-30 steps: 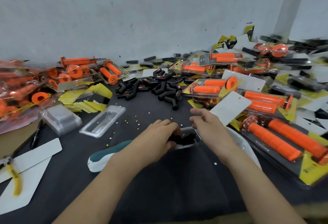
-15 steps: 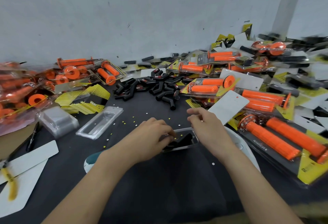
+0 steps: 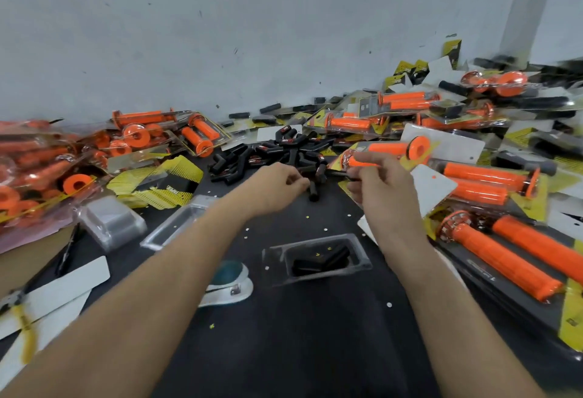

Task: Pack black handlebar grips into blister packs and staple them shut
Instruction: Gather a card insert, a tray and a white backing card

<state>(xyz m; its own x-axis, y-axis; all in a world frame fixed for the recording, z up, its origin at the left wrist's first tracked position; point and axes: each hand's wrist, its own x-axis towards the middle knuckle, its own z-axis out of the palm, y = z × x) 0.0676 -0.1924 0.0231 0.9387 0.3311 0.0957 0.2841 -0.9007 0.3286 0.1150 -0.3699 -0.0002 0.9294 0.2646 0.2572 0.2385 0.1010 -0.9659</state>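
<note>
The dark desk (image 3: 299,341) stood against a scuffed grey wall (image 3: 220,34). At far left lay packed orange grips (image 3: 63,161), yellow-handled pliers (image 3: 22,325) and white cards (image 3: 69,284). Next came empty clear trays (image 3: 110,224) and a teal stapler (image 3: 227,284). My left hand (image 3: 274,189) reached the loose pile of black grips (image 3: 284,151), fingers curled at one piece; whether it gripped that piece could not be determined. The open blister pack (image 3: 274,255) lay near me between my forearms, with black grips seated inside. My right hand (image 3: 381,189) hovered above the desk, fingers relaxed and narrow, holding nothing. More orange packs (image 3: 504,252) lay at right.
</note>
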